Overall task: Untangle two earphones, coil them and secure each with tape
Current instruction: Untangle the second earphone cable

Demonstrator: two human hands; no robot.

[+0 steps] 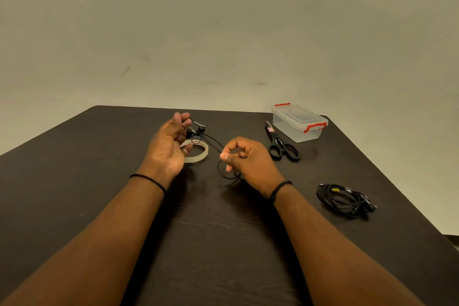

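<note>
Head view is showing a dark worktop (99, 181) meeting a plain beige wall (223, 32); both hands, left (169, 146) and right (246, 159), are pinching a black earphone cable (213, 143).

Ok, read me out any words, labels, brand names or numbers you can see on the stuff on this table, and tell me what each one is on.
Nothing can be read.
Scissors: a small red and white sticker near the pivot, print too small and blurred.
Coiled earphone on the right: a small yellow tag, no legible text.
Tape roll, clear box: no visible text.
</note>
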